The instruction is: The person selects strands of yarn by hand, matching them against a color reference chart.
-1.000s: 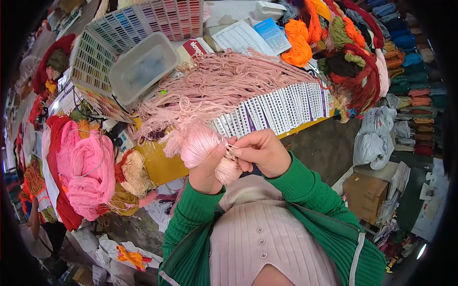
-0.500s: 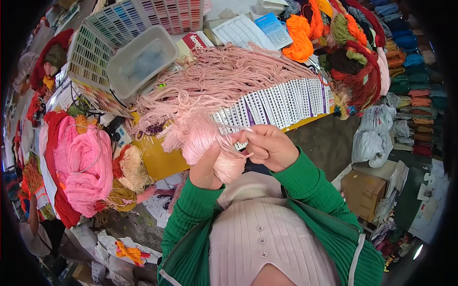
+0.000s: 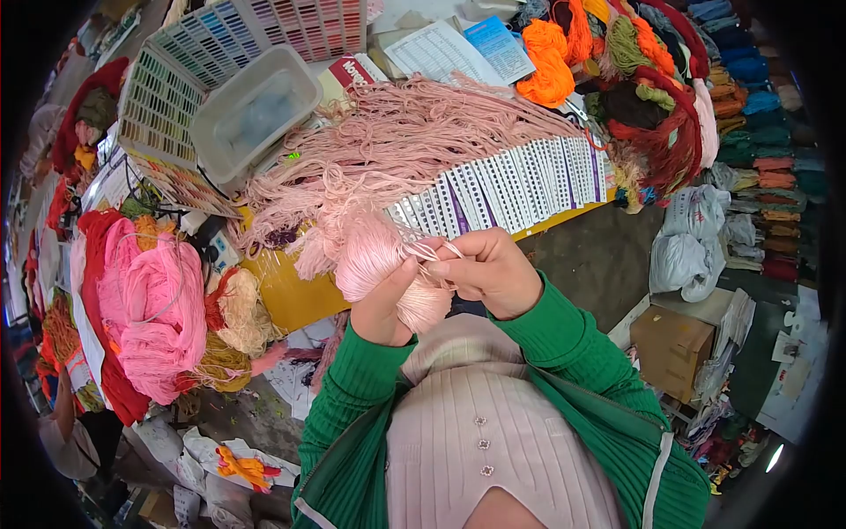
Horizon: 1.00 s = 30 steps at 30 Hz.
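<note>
A glossy pale pink skein of thread [image 3: 370,256] is bunched in my left hand [image 3: 386,304], whose thumb presses on its gathered middle. My right hand [image 3: 493,271] pinches a few pink strands at the skein's right side, close to the left thumb. Just beyond my hands, loose dusty-pink threads [image 3: 405,132] are spread over the yellow table [image 3: 286,295]. Their near ends run to a row of white punched cards [image 3: 511,189] along the table's front edge. The fingers of my left hand are partly hidden behind the skein.
A clear plastic tub [image 3: 256,110] stands before folding colour charts [image 3: 163,97]. Bright pink yarn [image 3: 159,309] lies at the left. Orange yarn [image 3: 546,66] and printed sheets [image 3: 441,55] lie at the back. A cardboard box [image 3: 674,353] and plastic bags [image 3: 683,256] stand at the right.
My right hand has moved slightly left and down, closer to my left thumb, drawing the strands in against the skein. My left hand keeps its grip. The view has shifted slightly.
</note>
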Motion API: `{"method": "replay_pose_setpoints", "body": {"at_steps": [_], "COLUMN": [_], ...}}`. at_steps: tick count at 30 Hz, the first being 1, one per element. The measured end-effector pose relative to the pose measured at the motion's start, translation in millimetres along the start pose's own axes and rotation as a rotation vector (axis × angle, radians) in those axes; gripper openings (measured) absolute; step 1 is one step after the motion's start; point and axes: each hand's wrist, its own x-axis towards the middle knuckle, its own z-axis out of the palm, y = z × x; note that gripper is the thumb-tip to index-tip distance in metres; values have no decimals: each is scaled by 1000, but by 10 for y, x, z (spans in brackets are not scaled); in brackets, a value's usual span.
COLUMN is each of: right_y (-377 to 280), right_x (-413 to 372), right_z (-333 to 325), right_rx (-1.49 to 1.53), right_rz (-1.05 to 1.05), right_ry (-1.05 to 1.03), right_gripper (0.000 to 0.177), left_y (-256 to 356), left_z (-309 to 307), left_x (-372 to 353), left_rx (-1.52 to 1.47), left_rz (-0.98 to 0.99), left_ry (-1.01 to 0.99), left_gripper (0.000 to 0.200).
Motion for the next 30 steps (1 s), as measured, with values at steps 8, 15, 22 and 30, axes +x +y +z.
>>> {"method": "replay_pose_setpoints", "body": {"at_steps": [8, 15, 22, 30], "right_y": [-230, -673, -1139, 975], "right_x": [-55, -76, -71, 1801], "right_z": [-524, -2850, -4040, -3025], "right_rx": [-133, 323, 27, -635], "right_rz": [-525, -463, -769, -334], "right_ry": [459, 196, 776, 553], "right_gripper": [4, 10, 10, 8], "left_y": [416, 1486, 1893, -478], "left_z": [-787, -2139, -2818, -1659], "left_x": [-103, -933, -1076, 1973], "left_rx": [224, 496, 498, 299], "left_rz": [329, 601, 452, -218], "left_ry": [301, 924, 385, 814], "left_gripper": [24, 30, 44, 29]}}
